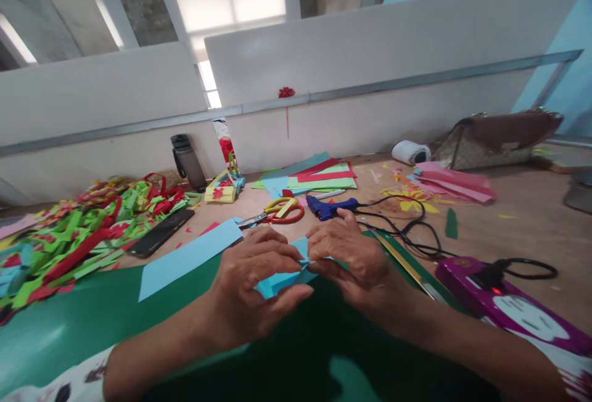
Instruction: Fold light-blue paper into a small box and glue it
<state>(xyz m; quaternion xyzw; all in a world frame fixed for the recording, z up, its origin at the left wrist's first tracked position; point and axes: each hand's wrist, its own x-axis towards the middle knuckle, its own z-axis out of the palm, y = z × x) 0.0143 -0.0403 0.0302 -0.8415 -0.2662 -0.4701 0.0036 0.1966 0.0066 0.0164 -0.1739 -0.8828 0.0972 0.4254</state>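
A folded piece of light blue paper (279, 283) is held up between both hands, above a green mat (185, 322). My left hand (259, 275) pinches it from the left, thumb below and fingers over the top. From the right, my right hand (351, 254) grips its other end with thumb and forefinger. The fingers cover much of the folds. A flat light blue paper strip (189, 258) lies left of my left hand. Just beyond the hands are scissors (277, 211) with red and yellow handles and a blue glue gun (330, 207).
Cut paper strips (102, 223) are heaped at the left beside a black phone (160, 233). A dark bottle (189, 163) and coloured sheets (308, 175) stand or lie near the wall. At right are a purple power strip (513, 303), a cutter knife (411, 271) and a handbag (499, 140).
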